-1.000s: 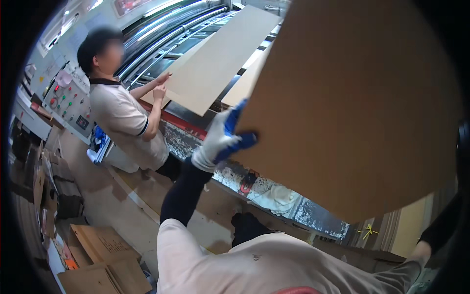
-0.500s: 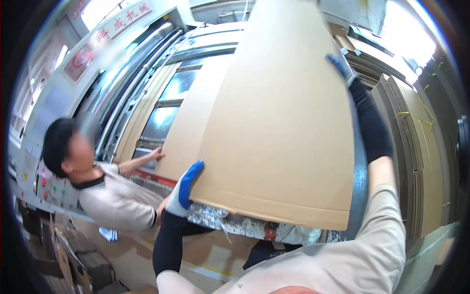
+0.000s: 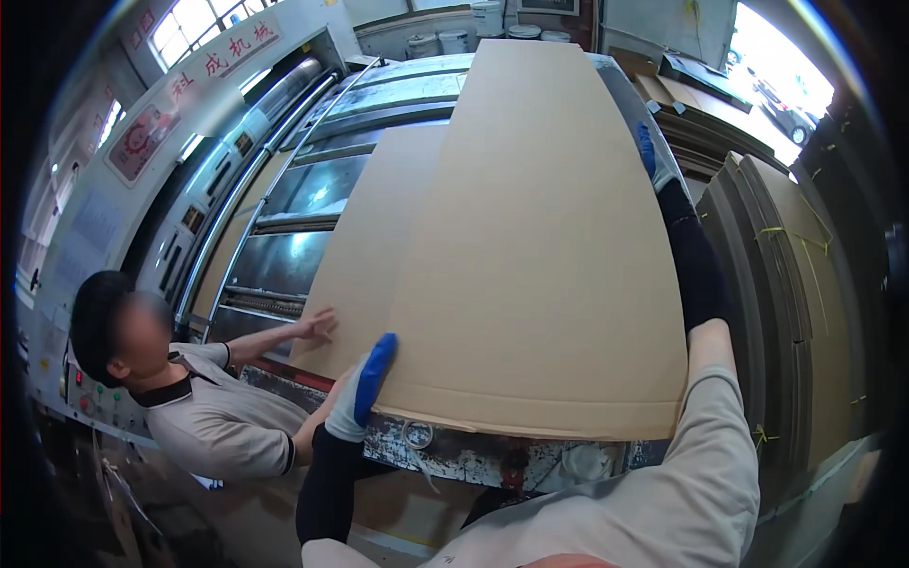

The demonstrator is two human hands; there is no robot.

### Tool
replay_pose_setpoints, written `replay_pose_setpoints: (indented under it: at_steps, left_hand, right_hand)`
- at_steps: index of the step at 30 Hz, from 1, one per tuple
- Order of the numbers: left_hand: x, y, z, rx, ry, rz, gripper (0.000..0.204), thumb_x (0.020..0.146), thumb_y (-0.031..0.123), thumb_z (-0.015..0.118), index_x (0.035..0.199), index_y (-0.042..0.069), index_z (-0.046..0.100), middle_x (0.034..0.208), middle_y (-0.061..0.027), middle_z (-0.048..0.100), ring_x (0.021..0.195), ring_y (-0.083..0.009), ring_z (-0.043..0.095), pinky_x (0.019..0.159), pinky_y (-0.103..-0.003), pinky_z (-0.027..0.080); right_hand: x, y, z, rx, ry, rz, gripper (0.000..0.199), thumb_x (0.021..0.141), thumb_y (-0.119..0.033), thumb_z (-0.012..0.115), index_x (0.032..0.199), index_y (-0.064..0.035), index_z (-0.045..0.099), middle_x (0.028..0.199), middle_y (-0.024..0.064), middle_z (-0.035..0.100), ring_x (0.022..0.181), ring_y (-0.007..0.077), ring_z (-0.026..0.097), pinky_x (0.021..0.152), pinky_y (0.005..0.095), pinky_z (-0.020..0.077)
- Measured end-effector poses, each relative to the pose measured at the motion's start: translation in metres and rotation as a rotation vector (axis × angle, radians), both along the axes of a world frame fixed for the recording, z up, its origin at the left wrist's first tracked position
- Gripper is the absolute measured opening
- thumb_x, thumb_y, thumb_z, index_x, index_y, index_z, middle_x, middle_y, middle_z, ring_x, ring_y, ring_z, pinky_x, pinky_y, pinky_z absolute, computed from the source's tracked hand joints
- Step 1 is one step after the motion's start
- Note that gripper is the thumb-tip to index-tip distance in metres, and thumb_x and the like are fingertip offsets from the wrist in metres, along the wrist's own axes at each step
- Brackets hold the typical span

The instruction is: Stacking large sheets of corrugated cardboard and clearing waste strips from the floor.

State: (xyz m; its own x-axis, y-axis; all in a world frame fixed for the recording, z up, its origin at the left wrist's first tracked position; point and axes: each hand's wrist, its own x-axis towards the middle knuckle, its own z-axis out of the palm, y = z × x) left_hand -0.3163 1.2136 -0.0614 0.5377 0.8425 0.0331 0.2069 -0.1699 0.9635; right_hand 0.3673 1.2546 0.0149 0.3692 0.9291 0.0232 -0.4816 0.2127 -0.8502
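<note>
A large brown cardboard sheet [image 3: 540, 246] lies flat on the feed table of a big grey machine [image 3: 284, 199]. My left hand [image 3: 365, 383], in a white and blue glove, grips its near left edge. My right hand [image 3: 655, 159], gloved the same way, holds its far right edge with the arm stretched out. A second cardboard sheet [image 3: 374, 246] lies under it to the left, and a co-worker's bare hand [image 3: 317, 325] rests flat on that sheet.
The co-worker [image 3: 180, 398] in a beige shirt stands at my left against the machine's front rail [image 3: 454, 450]. Upright stacks of cardboard sheets [image 3: 805, 284] stand at the right. Buckets [image 3: 488, 17] sit on top at the back.
The big sheet came down from a raised, tilted hold to lie flat on the machine. My hands stayed on its edges. The co-worker's hand stayed on the other sheet.
</note>
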Motion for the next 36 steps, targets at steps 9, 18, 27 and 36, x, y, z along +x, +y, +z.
replay_pose_setpoints:
  at_steps: [9, 18, 27, 36]
  left_hand:
    - [-0.035, -0.059, 0.018, 0.357, -0.219, 0.447, 0.072, 0.098, 0.060, 0.044, 0.124, -0.006, 0.058, 0.110, -0.0153, 0.066, 0.093, -0.0227, 0.067, 0.076, -0.032, 0.055]
    - [0.077, -0.063, -0.141, 0.516, -0.458, 0.462, 0.063, 0.099, 0.046, 0.048, 0.142, 0.001, 0.042, 0.135, -0.0147, 0.054, 0.120, -0.0259, 0.055, 0.103, -0.041, 0.044]
    - [0.079, -0.051, -0.167, 0.846, -0.327, 0.540, 0.047, 0.099, 0.033, 0.054, 0.133, -0.001, 0.050, 0.126, -0.0179, 0.059, 0.111, -0.0281, 0.059, 0.097, -0.042, 0.047]
    - [0.070, -0.079, -0.110, 0.382, -0.478, 0.704, 0.042, 0.100, 0.026, 0.052, 0.130, -0.003, 0.053, 0.123, -0.0157, 0.061, 0.108, -0.0266, 0.060, 0.098, -0.040, 0.046]
  right_hand:
    - [-0.065, -0.202, 0.006, 0.190, -0.177, -0.559, 0.083, 0.093, -0.072, 0.037, 0.146, -0.0087, 0.037, 0.141, 0.0143, 0.047, 0.129, 0.0297, 0.046, 0.109, 0.0467, 0.0375]
    - [-0.254, -0.345, -0.124, 0.317, -0.096, -0.250, 0.093, 0.093, -0.075, 0.029, 0.152, -0.0028, 0.029, 0.151, 0.0164, 0.040, 0.137, 0.0286, 0.039, 0.117, 0.0455, 0.0248]
    - [-0.236, -0.370, -0.151, 0.347, 0.035, -0.241, 0.090, 0.093, -0.072, 0.037, 0.151, -0.0018, 0.031, 0.152, 0.0161, 0.039, 0.137, 0.0284, 0.041, 0.116, 0.0460, 0.0282]
    - [-0.270, -0.392, -0.111, 0.150, -0.403, -0.092, 0.091, 0.098, -0.061, 0.042, 0.155, 0.0011, 0.009, 0.163, 0.0118, 0.012, 0.150, 0.0222, 0.013, 0.121, 0.0355, 0.0116]
